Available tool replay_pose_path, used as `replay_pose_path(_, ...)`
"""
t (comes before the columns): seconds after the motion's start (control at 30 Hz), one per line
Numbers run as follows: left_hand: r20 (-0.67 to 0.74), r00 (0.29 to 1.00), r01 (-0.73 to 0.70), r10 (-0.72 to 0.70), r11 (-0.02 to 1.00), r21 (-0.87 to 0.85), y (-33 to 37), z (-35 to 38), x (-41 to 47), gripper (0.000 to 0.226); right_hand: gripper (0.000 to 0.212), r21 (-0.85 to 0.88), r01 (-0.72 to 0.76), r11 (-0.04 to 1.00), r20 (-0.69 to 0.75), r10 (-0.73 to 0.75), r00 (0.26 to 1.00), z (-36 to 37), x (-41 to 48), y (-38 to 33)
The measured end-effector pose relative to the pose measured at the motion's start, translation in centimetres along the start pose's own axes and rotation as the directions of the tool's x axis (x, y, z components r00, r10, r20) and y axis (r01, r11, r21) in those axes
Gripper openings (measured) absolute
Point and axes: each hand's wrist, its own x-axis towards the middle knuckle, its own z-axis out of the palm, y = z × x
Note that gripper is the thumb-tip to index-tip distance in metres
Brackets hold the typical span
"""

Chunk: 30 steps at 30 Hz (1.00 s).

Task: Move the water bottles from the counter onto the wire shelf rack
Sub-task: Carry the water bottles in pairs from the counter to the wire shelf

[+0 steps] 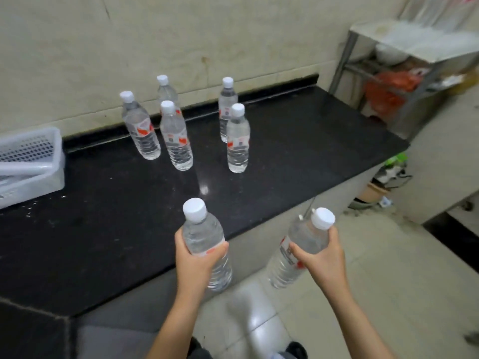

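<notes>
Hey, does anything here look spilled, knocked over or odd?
The five bottles on the counter stand upright, capped. Only oddity: pale specks on the counter by the white basket; droplets or crumbs, I cannot tell.

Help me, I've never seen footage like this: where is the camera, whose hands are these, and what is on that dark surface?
No machine: a person wears one wide-angle camera on the head, looking down at their own bare hands. The left hand grips a water bottle near the front edge of the black counter; the right hand grips a second bottle, tilted, over the floor. Five more bottles stand upright on it near the wall, a white basket at the counter's left end. A metal rack stands top right.
</notes>
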Motion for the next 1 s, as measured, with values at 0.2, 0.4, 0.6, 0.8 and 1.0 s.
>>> replay_pose_path(0.2,0.11,0.992,0.065,-0.067,0.998,0.02,-2.4,12.0,-5.3,0.062,0.063,0.004,-0.06,0.998,-0.171,0.06,0.983,-13.0,1.3,5.1)
replay_pose_path(0.4,0.25,0.967,0.022,-0.056,0.99,0.138,-2.6,20.7,-7.8,0.062,0.066,0.002,-0.233,0.972,-0.346,0.219,0.912,-22.6,1.2,9.2)
replay_pose_path(0.6,0.389,0.92,-0.01,-0.041,0.992,0.128,-0.9,29.3,-7.7,0.067,0.068,0.036,-0.268,0.963,-0.38,0.261,0.887,-28.0,4.2,10.2)
replay_pose_path(0.8,0.468,0.883,-0.057,0.033,0.998,0.039,0.9,39.6,-4.6,0.052,0.069,0.014,-0.117,0.993,-0.421,0.112,0.9,-33.6,12.7,7.5)
replay_pose_path(1.0,0.512,0.844,-0.111,0.161,0.986,-0.126,4.2,51.8,1.0,0.05,0.063,-0.094,0.038,0.995,-0.449,-0.077,0.89,-39.7,24.0,3.2)
